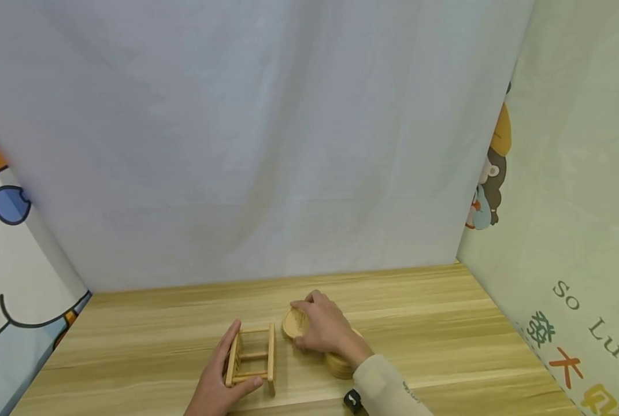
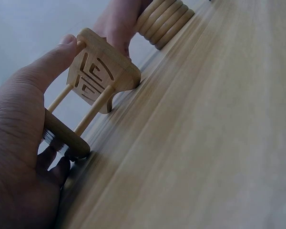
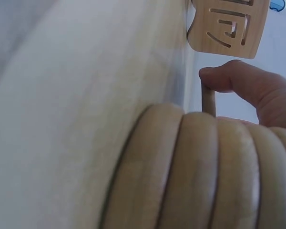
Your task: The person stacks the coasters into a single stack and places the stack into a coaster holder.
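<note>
My left hand (image 1: pixel 217 375) holds a small wooden rack (image 1: pixel 271 357), its thumb along the near side and its fingers at the left panel. Carved slots mark the rack's panels (image 2: pixel 105 71), which thin rods join. To the right of it, my right hand (image 1: pixel 326 325) pinches a round wooden coaster (image 1: pixel 292 325) at the edge between thumb and fingers. Seen edge-on in the right wrist view, that coaster (image 3: pixel 208 101) is tipped up beyond the pile. A stack of several round coasters (image 1: pixel 338 367) stands under my right wrist, partly hidden by it.
Everything stands on a wood-grain table (image 1: pixel 434 323). A small black object (image 1: pixel 352 400) lies by the right sleeve near the front. A pale cloth (image 1: pixel 236 144) hangs behind the table, and printed sheets (image 1: pixel 574 231) flank it on both sides.
</note>
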`<state>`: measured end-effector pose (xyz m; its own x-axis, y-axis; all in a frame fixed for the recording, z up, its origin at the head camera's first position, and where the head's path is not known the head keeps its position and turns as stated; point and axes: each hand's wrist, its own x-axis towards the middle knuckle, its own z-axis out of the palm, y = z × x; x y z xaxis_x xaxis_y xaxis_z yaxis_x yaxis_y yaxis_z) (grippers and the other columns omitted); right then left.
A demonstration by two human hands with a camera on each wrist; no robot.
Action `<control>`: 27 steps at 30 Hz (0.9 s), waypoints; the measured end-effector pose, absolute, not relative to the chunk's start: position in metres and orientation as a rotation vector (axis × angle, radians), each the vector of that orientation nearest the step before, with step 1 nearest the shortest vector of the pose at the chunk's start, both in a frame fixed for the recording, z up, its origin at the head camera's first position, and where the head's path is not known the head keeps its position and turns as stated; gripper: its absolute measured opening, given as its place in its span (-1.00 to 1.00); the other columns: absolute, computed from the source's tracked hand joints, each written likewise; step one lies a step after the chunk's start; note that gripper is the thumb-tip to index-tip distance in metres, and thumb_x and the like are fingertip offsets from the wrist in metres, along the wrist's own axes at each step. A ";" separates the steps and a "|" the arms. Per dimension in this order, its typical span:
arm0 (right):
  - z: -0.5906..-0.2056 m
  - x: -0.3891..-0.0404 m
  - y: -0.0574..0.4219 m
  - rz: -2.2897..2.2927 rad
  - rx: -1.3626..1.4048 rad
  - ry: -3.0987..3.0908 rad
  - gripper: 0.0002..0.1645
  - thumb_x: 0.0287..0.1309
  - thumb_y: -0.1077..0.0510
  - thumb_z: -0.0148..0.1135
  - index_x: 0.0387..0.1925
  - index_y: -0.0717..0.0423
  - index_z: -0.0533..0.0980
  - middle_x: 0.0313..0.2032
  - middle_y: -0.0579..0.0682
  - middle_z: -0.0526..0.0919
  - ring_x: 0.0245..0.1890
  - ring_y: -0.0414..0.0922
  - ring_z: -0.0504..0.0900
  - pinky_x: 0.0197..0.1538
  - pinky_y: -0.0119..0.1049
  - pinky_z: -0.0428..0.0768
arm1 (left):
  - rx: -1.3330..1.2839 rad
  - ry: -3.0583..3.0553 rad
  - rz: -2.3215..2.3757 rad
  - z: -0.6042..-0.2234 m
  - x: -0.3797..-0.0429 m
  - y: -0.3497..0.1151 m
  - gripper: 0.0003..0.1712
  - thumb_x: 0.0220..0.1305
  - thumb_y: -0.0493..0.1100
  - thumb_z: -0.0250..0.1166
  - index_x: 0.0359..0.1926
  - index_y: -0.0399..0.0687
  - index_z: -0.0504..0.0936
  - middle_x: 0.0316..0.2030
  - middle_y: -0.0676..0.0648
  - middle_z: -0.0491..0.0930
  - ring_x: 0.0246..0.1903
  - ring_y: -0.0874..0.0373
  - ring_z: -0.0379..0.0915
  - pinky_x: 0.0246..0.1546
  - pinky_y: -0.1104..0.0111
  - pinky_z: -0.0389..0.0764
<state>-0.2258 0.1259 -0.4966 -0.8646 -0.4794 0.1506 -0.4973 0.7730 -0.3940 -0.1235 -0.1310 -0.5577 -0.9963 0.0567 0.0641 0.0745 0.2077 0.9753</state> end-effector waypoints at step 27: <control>-0.493 -0.218 0.139 0.916 0.713 -2.671 -0.08 -0.07 0.15 0.66 0.43 0.15 0.64 0.18 0.15 0.60 0.14 0.12 0.59 0.21 0.12 0.54 | -0.126 -2.377 -2.013 -0.564 -0.115 -0.125 0.31 0.25 -0.15 0.69 0.82 0.28 0.07 0.60 -0.42 0.24 0.22 -0.21 0.60 -0.04 0.24 0.74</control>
<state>-0.2180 0.1389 -0.4932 -0.8557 -0.3715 0.3601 -0.5143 0.6865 -0.5140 -0.1150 -0.1255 -0.5636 -0.9965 0.0457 0.0705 0.0771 0.1630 0.9836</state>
